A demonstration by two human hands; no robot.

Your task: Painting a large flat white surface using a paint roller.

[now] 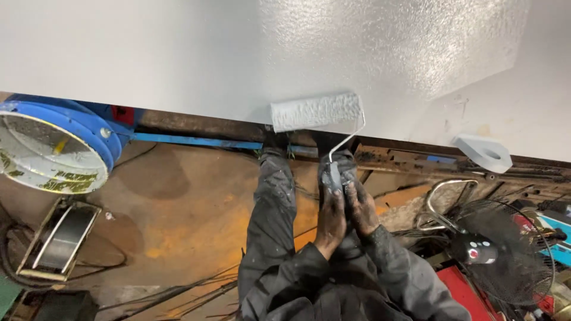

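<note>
Head view, looking down along a large white painted panel [178,53] that fills the upper part of the frame. Its lower edge runs slightly downhill from left to right, ending above dark rusty framing and a blue rail [196,141]. The panel surface right of centre is glossy and stippled; the left part looks flatter and duller.

Paint roller [317,111] lies flat on the panel right at the lower edge, sleeve roughly parallel to that edge, coated in white. Its wire frame bends down from the sleeve's right end to the handle [333,175].

Both hands are clamped on the handle, pressed together side by side: left hand [330,217] and right hand [361,208], both smeared with dark grime. The roller sits directly above the hands, past the fingertips. Dark paint-flecked sleeves and trouser legs [276,184] show below.

Open room: the panel above and to the left of the roller is bare; to the right a small white bracket [485,151] projects near the edge. Below, an orange-brown floor [178,226] lies open at centre left, with cables across it. A blue-rimmed fan [50,145] stands far left, a black wire-guard fan [499,249] at lower right, both well apart from the hands.
</note>
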